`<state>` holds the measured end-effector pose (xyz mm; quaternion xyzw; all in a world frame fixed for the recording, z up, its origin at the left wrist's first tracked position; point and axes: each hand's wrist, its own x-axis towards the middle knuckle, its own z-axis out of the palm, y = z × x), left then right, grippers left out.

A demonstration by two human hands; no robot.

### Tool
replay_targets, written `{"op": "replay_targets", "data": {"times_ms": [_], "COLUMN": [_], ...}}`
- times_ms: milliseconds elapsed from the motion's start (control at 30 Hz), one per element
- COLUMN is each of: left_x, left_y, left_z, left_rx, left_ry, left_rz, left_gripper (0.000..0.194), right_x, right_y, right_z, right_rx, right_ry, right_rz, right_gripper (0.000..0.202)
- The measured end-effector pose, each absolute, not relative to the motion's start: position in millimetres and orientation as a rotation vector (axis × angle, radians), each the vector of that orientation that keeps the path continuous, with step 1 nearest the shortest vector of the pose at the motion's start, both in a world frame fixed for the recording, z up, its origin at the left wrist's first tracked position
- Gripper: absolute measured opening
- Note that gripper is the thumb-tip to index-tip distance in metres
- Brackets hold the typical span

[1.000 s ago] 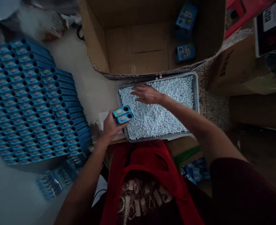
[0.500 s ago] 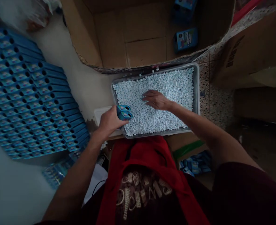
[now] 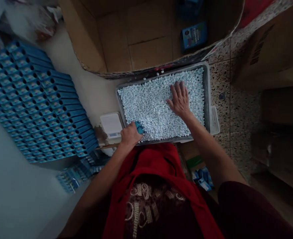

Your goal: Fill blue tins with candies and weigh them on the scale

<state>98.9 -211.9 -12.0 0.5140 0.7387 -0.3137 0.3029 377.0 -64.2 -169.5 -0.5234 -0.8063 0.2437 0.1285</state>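
Observation:
My left hand [image 3: 131, 133] is wrapped round a small blue carton [image 3: 139, 127], pressed down among the candies at the tray's near left corner; most of it is hidden by my fingers. Small pale, rounded candies [image 3: 151, 103] fill the grey tray [image 3: 206, 99] almost to its rim. On top of them, right of the middle, my right hand [image 3: 180, 99] lies flat with its fingers spread, touching the candies and holding nothing.
Left stands a big stack of blue cartons [image 3: 37, 106] with round holes. A large cardboard box [image 3: 146, 53] behind the tray holds a few blue cartons [image 3: 193, 36]. A white lidded container [image 3: 111, 124] sits left of the tray. Loose blue packs [image 3: 203, 177] lie below right.
My left hand has tipped the carton over and lowered it into the candies. My right hand has moved right and away from me, its fingers now pointing to the far side.

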Motion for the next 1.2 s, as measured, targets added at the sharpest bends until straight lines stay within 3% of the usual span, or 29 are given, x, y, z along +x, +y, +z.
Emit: {"op": "replay_targets", "data": {"times_ms": [300,500,667,733,933,1200], "left_x": [139.5,129.6,88.4,73.7,57.3,57.6], "left_y": [-122.8,-95.3,-139.2,-160.5,-184.6,-184.8], "left_z": [-38.1,-46.2,-60.5,-68.4,-76.1,-52.3], "left_rx": [1.496,1.645,1.667,1.646,1.602,1.682], "left_ry": [2.056,1.930,1.729,1.724,1.716,1.746], "left_rz": [-0.572,-0.361,0.065,0.201,0.227,0.170], "left_gripper": [0.074,0.075,0.090,0.087,0.061,0.061], "right_x": [325.4,272.2,268.7,269.4,254.6,248.8], "right_y": [-99.3,-105.5,-110.4,-115.8,-129.7,-132.4], "right_z": [-173.6,-172.2,-140.5,-121.2,-81.4,-57.3], "right_rx": [-1.326,-1.428,-1.222,-1.132,-1.083,-1.103], "right_ry": [-2.273,-1.307,-0.573,-0.411,-0.538,-1.041], "right_rz": [0.934,1.148,1.513,1.592,1.678,1.486], "right_gripper": [0.072,0.072,0.065,0.058,0.051,0.078]}}
